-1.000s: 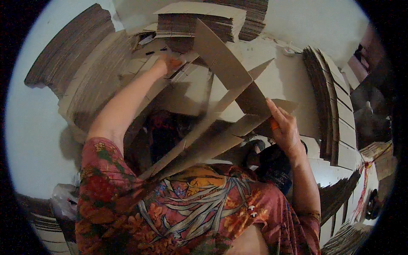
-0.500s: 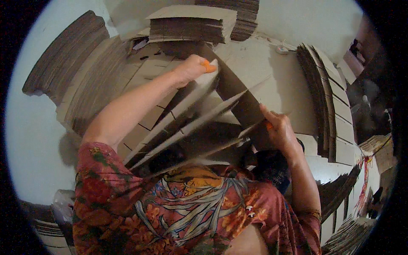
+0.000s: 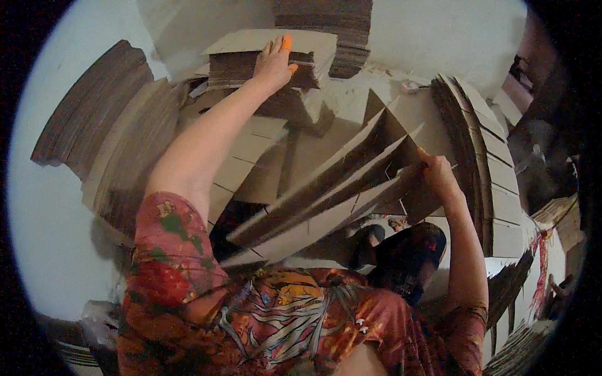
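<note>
Before pale wall (image 3: 439, 37), with left hand (image 3: 273, 67) outspread, seemingly empty, at 12-o'clock cardboard stack (image 3: 235, 66), pinching slotted cardboard strips (image 3: 316, 227) by 3-o'clock end in closed right hand (image 3: 440, 177), perhaps risking sagging from 1-sided support.

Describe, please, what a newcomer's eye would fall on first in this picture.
Most striking is the bright flowered shirt across the lower middle. Above it, toward the right, the right hand holds a fan of slotted cardboard strips. At the top, the left hand, wearing orange finger covers, is at a cardboard stack.
</note>
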Available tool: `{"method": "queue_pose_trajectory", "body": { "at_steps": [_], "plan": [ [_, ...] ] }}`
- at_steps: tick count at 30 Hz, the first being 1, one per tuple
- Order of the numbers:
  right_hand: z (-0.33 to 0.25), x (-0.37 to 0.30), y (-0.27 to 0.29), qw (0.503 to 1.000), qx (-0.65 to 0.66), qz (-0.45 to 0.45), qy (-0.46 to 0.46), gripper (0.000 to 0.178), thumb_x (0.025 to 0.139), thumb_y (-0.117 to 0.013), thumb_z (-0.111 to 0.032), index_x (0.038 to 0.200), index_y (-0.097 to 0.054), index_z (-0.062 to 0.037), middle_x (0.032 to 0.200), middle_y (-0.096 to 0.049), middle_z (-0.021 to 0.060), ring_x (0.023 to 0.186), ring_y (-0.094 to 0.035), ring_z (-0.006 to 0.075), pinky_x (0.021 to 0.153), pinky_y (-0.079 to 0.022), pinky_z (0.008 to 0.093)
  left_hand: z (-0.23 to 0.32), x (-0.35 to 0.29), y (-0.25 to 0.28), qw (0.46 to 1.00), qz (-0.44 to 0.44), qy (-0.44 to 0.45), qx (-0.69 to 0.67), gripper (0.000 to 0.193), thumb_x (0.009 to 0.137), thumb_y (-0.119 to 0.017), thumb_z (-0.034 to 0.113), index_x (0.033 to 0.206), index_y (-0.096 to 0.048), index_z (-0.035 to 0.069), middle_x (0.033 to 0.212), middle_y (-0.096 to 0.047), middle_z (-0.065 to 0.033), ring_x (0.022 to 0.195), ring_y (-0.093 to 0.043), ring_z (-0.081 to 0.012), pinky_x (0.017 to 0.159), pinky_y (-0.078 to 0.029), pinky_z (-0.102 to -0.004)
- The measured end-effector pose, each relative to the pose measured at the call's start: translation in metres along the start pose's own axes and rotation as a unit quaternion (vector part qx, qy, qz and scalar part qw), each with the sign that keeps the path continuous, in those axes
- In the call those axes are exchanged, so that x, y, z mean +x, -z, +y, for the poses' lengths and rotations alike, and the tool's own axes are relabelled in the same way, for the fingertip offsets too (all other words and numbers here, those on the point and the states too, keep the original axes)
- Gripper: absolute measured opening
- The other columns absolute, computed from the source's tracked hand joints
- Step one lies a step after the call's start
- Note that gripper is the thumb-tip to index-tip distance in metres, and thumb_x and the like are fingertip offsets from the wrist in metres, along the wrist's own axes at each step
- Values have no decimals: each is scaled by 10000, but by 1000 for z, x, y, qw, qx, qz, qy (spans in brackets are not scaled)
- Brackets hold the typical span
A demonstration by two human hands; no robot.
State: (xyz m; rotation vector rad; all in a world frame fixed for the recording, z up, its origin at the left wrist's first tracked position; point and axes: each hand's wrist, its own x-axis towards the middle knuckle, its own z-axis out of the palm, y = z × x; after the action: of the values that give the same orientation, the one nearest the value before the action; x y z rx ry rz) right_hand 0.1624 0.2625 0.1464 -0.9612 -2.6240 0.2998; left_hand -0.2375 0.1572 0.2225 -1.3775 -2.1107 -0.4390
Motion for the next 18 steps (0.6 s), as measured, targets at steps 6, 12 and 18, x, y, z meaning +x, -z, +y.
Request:
{"method": "queue_pose_trajectory", "body": {
  "at_steps": [6, 12, 18],
  "plan": [
    [12, 26, 17, 996, -69, -8, -57, 493, 726, -474, 43, 1198, -530, -85, 912, -596, 260, 893, -583, 387, 765, -466, 437, -16, 47, -14, 994, -104, 36, -27, 382, 857, -529, 267, 1223, -490, 165, 1169, -530, -151, 1089, -487, -343, 896, -406, -414],
    [27, 32, 5, 942, -47, 293, 157, 385, 811, -580, -105, 1179, -511, -14, 1012, -612, 190, 851, -610, 331, 687, -502, 382, 23, 24, 33, 986, 60, -21, -156, 256, 864, -495, 219, 1089, -607, 170, 947, -627, -165, 873, -595, -333, 731, -467, -426],
    [-63, -1, 31, 674, 734, 24, -78, 412, 788, -631, -57, 1178, -513, 5, 1040, -599, 122, 909, -586, 189, 774, -477, 311, 127, -102, 60, 900, 100, -332, -265, 342, 795, -545, 85, 1135, -573, 55, 1177, -552, -130, 1070, -535, -311, 900, -440, -347]
  ]
}}
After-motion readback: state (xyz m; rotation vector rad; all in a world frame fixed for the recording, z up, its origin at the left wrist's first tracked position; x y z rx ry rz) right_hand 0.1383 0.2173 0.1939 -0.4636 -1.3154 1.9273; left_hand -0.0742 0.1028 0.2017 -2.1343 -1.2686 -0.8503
